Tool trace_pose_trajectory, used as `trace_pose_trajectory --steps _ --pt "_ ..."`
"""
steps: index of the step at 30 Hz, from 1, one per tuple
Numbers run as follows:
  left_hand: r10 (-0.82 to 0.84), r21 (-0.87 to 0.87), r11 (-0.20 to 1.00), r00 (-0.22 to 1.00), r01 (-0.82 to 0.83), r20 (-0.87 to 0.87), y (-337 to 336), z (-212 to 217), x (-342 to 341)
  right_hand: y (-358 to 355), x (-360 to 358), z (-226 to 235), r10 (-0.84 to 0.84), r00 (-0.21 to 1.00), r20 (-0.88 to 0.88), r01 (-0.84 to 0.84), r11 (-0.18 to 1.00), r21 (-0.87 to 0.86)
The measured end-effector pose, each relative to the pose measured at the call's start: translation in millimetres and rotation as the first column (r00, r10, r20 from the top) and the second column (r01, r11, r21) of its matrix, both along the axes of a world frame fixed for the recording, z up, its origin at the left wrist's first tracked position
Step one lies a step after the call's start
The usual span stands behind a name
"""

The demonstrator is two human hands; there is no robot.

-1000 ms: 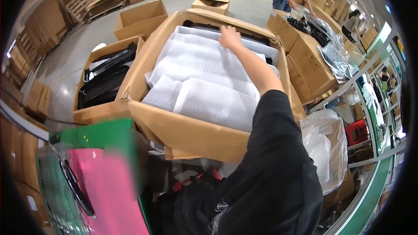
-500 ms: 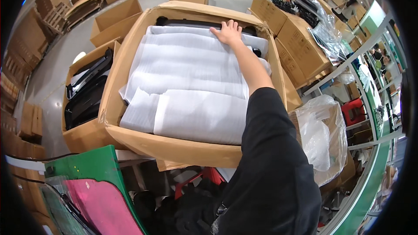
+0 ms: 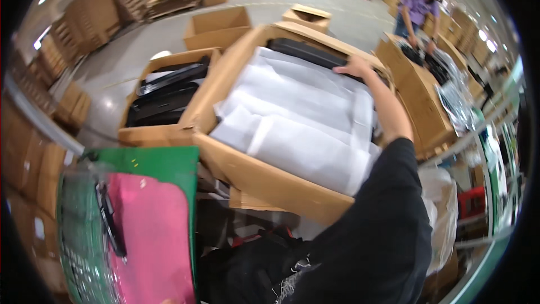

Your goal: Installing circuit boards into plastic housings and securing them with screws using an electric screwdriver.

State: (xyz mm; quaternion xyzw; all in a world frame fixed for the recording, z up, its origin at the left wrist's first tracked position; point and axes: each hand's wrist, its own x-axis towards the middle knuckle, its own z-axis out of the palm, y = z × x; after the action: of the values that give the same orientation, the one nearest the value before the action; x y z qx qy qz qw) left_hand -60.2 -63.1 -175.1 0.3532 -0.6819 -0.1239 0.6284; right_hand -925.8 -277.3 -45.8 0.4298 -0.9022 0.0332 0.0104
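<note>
My right hand [image 3: 355, 68] reaches to the far right inside of a large cardboard box [image 3: 270, 175]. Its thumb lies on a long black plastic part [image 3: 308, 53] along the box's far wall, and the fingers bend over the part's right end, partly hidden. Nearer in the box, sheets of white foam wrap [image 3: 304, 95] cover rows of bulky pieces. Only a skin-coloured sliver, seemingly my left hand [image 3: 169, 302], shows at the lower edge over a pink mat [image 3: 154, 231]; its fingers cannot be made out. On that mat's left side lies a slim black tool [image 3: 111, 219].
Left of the large box, a smaller carton [image 3: 149, 135] holds black plastic parts. The pink mat lies on a green board [image 3: 140, 160]. At the right, a person [image 3: 417, 8] in purple handles black items over cartons [image 3: 419, 93]. A plastic-lined bin [image 3: 444, 208] stands beside my right arm.
My view has swung left, bringing more of the pink mat in. My right hand has gone from spread on the foam wrap to bent over the black part's right end.
</note>
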Motion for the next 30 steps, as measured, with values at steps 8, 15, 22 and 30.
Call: trace_pose_trajectory --steps 8,15,22,30 --pt "0.019 0.197 0.98 0.979 0.022 -0.203 9.5 102.5 -167.1 40.1 158.6 214.9 -0.031 0.943 -0.332 -0.164 0.824 -0.542" --pt "-0.169 0.091 0.983 0.976 0.157 0.137 -37.2 130.5 -213.9 71.3 302.6 275.3 0.749 0.619 0.238 -0.321 0.517 -0.794" --pt "0.005 0.025 1.0 0.992 -0.001 -0.125 -20.2 113.1 -165.9 89.8 485.3 195.4 0.773 -0.272 0.573 -0.42 0.44 -0.794" --pt "0.321 0.391 0.847 0.241 0.36 -0.916 118.1 106.3 -98.3 39.4 603.5 117.1 0.64 -0.743 0.197 -0.642 -0.764 0.059"
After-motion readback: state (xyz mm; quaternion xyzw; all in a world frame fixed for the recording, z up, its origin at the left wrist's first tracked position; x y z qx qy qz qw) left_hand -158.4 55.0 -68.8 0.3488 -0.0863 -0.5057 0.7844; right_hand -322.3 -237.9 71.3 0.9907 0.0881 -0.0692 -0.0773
